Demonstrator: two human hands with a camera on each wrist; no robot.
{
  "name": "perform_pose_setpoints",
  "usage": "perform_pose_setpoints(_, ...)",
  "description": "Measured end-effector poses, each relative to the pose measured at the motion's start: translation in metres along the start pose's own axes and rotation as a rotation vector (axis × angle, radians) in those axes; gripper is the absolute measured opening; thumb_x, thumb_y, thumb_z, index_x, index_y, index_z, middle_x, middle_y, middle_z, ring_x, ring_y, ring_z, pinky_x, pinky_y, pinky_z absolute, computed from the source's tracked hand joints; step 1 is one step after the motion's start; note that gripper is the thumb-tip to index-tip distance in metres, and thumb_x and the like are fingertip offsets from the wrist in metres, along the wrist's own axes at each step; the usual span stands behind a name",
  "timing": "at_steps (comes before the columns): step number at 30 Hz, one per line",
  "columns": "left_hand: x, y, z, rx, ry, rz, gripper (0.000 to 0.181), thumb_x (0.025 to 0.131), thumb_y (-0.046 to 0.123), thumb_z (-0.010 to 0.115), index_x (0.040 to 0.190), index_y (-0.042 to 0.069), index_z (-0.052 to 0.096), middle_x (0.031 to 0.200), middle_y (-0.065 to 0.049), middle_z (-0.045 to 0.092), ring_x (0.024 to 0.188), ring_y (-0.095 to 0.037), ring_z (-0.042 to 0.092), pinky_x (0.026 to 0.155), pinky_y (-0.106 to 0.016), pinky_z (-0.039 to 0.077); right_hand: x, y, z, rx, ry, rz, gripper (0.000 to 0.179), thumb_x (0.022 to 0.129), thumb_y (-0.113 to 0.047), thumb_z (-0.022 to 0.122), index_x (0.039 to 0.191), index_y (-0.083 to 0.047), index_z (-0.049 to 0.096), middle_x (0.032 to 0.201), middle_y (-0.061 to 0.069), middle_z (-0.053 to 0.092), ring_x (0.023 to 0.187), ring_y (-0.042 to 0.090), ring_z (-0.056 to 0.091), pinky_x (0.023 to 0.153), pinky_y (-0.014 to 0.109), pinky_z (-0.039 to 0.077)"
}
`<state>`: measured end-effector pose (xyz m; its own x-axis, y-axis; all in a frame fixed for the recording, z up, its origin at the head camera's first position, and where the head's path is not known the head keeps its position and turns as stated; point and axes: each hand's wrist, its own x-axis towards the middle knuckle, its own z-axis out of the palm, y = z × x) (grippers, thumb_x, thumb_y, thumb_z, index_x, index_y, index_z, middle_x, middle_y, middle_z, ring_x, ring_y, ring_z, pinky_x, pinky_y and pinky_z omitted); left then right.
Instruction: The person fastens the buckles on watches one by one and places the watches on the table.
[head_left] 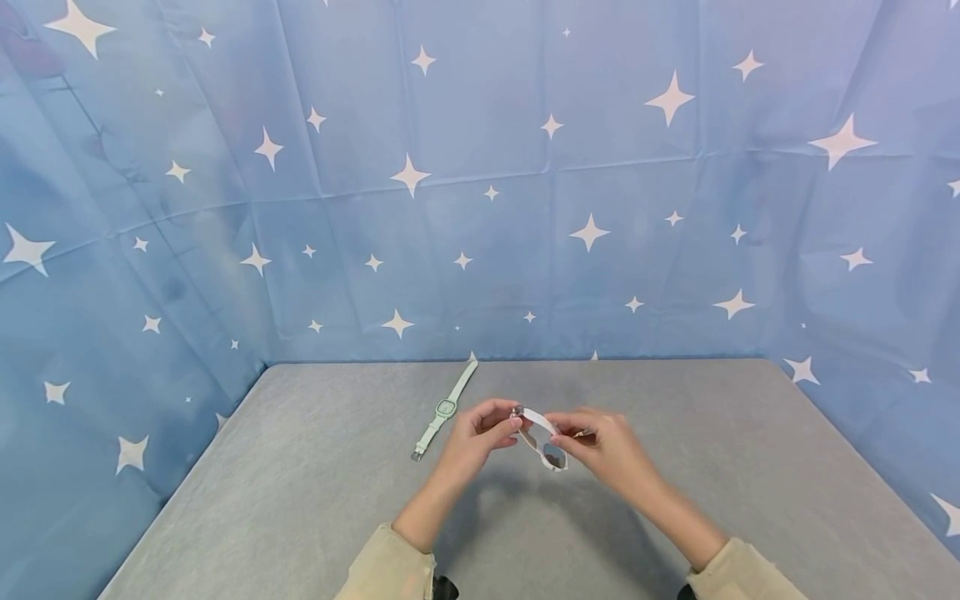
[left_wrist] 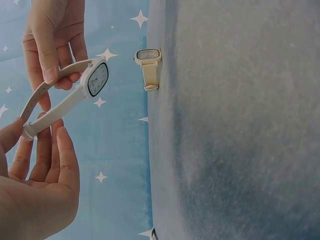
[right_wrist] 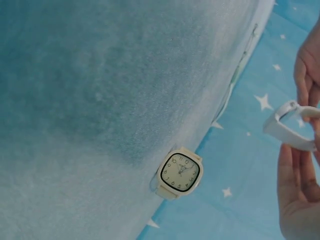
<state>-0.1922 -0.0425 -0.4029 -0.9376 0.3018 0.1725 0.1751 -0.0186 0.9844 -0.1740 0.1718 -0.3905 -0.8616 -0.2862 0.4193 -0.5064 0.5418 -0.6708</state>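
Observation:
A white wristwatch [head_left: 553, 457] is held up between both hands, its strap bent into a loop and its face hanging low. My left hand [head_left: 480, 435] pinches the strap's buckle end; in the left wrist view this hand [left_wrist: 45, 175] is at the bottom. My right hand [head_left: 603, 442] grips the holed strap end between thumb and fingers. On the table, a pale green wristwatch [head_left: 446, 408] lies stretched out left of the hands. A cream wristwatch [right_wrist: 181, 171] with a squarish face stands on its strap in the wrist views; in the head view it is mostly hidden.
The grey table [head_left: 300, 500] reaches back to a blue curtain [head_left: 480, 125] printed with white stars. Curtain also hangs along both sides. Beige sleeves [head_left: 390, 567] cover my forearms near the front.

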Motion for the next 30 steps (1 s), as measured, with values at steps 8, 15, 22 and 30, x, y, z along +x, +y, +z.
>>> perform_pose_setpoints(8,0.0001,-0.0012,0.0009,0.008,-0.004,0.001,0.029,0.097,0.011,0.063,0.122,-0.004,0.064,0.118,-0.028,0.068,0.104,-0.018,0.071,0.085,-0.027,0.059,-0.0004,0.0005,-0.0003,0.006,-0.006,-0.009,0.026,0.085,-0.004,0.076,0.11,-0.009,0.077,0.094,0.008,0.074,0.078,0.006,0.068,0.069,0.017,0.058)
perform_pose_setpoints(15,-0.0002,-0.0012,0.001,0.015,-0.016,0.001,0.029,0.097,0.01,0.063,0.122,-0.004,0.064,0.118,-0.028,0.068,0.104,-0.016,0.071,0.086,-0.028,0.059,-0.0001,0.0009,0.0001,0.002,-0.008,-0.008,0.025,0.086,-0.005,0.075,0.11,-0.01,0.077,0.093,0.003,0.074,0.078,0.006,0.068,0.069,0.016,0.057)
perform_pose_setpoints(22,0.0,-0.0027,0.0016,0.023,-0.015,-0.008,0.029,0.096,0.011,0.064,0.122,-0.004,0.065,0.118,-0.027,0.068,0.097,-0.005,0.068,0.087,-0.03,0.059,-0.0002,0.0007,0.0005,0.003,-0.003,-0.011,0.025,0.085,-0.004,0.076,0.11,-0.01,0.077,0.093,0.003,0.074,0.079,0.005,0.068,0.069,0.015,0.057)
perform_pose_setpoints(30,-0.001,-0.0016,0.0026,0.021,-0.025,-0.006,0.03,0.097,0.01,0.063,0.122,-0.004,0.064,0.119,-0.027,0.068,0.099,-0.007,0.07,0.086,-0.028,0.059,-0.0001,0.0006,0.0007,-0.006,-0.001,-0.013,0.025,0.085,-0.006,0.076,0.109,-0.011,0.077,0.095,0.003,0.076,0.079,0.006,0.069,0.069,0.015,0.056)
